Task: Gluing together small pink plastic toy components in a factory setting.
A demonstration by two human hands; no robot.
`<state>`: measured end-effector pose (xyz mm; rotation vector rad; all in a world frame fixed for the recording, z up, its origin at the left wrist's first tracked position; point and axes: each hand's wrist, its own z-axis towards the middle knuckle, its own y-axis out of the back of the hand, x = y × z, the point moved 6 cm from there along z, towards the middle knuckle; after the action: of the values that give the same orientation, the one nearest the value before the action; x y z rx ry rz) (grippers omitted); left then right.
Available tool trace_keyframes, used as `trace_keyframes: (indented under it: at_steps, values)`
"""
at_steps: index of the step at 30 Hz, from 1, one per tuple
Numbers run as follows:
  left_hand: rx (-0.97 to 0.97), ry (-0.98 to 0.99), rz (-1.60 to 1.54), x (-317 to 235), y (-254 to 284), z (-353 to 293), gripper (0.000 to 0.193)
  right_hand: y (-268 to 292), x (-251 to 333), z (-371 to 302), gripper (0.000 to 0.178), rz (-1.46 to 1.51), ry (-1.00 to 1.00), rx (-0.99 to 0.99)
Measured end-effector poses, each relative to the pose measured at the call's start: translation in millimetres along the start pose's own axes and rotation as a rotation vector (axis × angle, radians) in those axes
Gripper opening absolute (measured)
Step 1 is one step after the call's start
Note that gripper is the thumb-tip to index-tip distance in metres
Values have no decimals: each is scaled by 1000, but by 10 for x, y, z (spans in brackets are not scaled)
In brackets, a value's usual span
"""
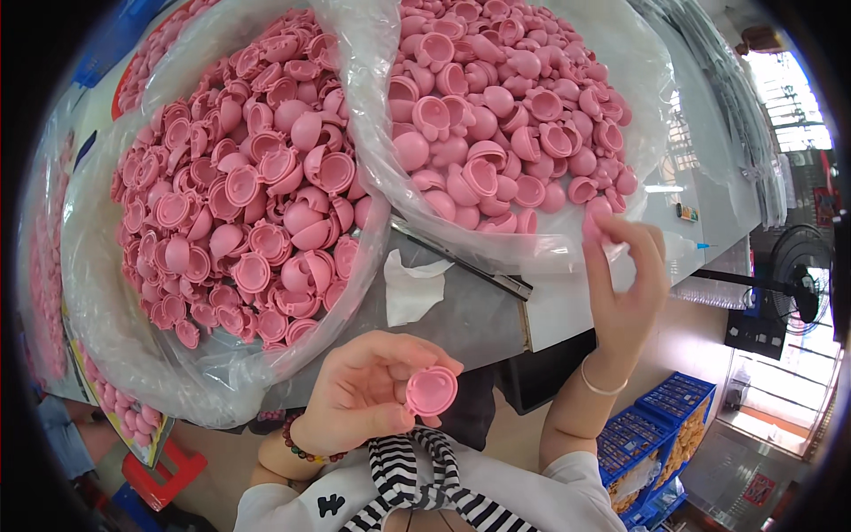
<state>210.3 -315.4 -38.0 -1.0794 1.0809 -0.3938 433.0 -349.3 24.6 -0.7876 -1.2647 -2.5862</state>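
Note:
Between the thumb and fingers of my left hand [368, 386] is a pink round plastic half shell [432, 391], its hollow side facing up. My right hand [631, 275] reaches out over the near right rim of the right-hand bag, fingertips pinched on a pink plastic piece [597, 218]. That piece's exact shape is partly hidden by the fingers. The right clear bag [532, 253] holds a heap of rounded pink shells [483, 124]. In the left clear bag [97, 266] lies a heap of pink ringed half shells [244, 186].
A white paper scrap [413, 288] and a dark metal bar [461, 259] lie on the grey table between the bags. Blue crates [678, 395] stand on the floor at lower right, below a black fan [798, 275]. A red stool [164, 474] is at lower left.

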Motion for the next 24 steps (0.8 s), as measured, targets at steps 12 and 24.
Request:
trace_keyframes:
  at_steps: [12, 24]
  values:
    - [-102, -109, 203, -196, 38, -82, 46, -461, 622, -531, 39, 228, -19, 585]
    - [-221, -230, 831, -208, -34, -35, 36, -294, 663, -585, 43, 627, 52, 320]
